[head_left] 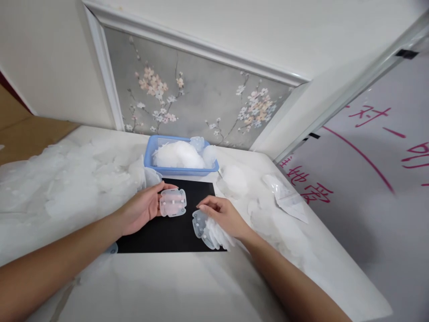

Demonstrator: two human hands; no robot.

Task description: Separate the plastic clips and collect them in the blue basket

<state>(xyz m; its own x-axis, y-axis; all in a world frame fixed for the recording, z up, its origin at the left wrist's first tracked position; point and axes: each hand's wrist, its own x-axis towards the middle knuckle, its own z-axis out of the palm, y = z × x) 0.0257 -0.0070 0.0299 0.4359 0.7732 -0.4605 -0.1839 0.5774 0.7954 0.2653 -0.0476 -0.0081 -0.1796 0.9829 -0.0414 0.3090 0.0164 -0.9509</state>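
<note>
My left hand (147, 206) holds a clear, rounded plastic piece (173, 202) with small holes at its corners and white bits along its middle. Its fingers lie behind the piece and show through it. To the right, my right hand (223, 214) has thumb and forefinger pinched together above a fanned stack of similar clear plastic pieces (208, 232). Whether anything thin is between those fingertips, I cannot make out. Both hands are over a black mat (157, 237) on the white table.
Behind the mat stands a blue basket (182, 171) with white, fluffy-looking material (181, 154) inside. A large heap of translucent pieces (77, 183) covers the left side. More loose pieces (278, 228) and a clear plastic bag (288, 199) lie on the right, near a whiteboard (378, 179).
</note>
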